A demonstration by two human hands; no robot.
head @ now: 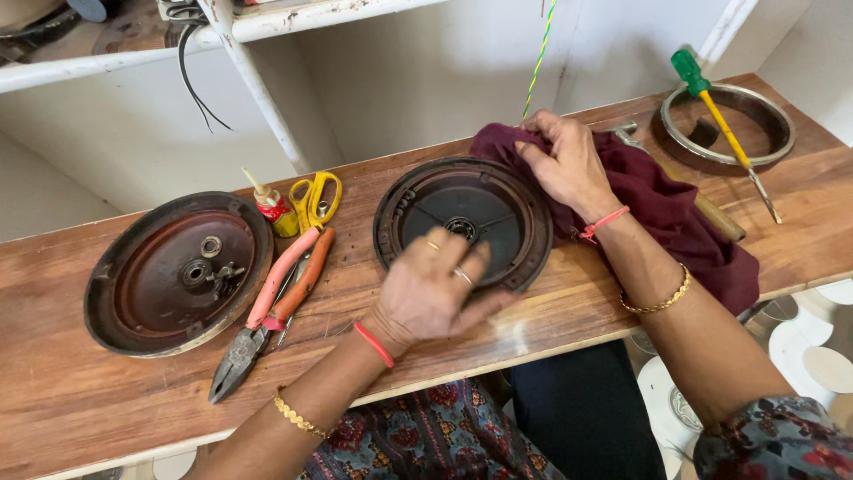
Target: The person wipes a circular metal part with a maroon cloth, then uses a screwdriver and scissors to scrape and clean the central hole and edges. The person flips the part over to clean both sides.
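The round dark cover (484, 209) is lying flat near the middle of the wooden bench (551, 311), hollow side up, with a small bearing showing at its centre. Your left hand (431, 289) is hovering over its near rim, fingers loosely spread and a little blurred; whether the fingertips are touching the metal, you cannot tell from here, and it is holding nothing that shows. Your right hand (564, 160) is pressing down on the maroon cloth (662, 209), fingers curled and gripping a fold of it just beside the cover's right edge. The cloth is spreading away to the right, draping over the front edge of the bench and covering part of a wooden handle (721, 220).

To the left of the cover, the pliers with orange-pink grips (271, 307) are lying diagonally, jaws pointing toward you. Behind them are sitting a small glue bottle (274, 206) and yellow-handled scissors (316, 199). Further left, a second, rustier round cover (178, 274) is resting hollow side up. At the far right, a metal ring (727, 126) is lying flat with a green-and-yellow screwdriver (721, 124) laid across it. A green-yellow wire (538, 62) is hanging down behind your right hand.
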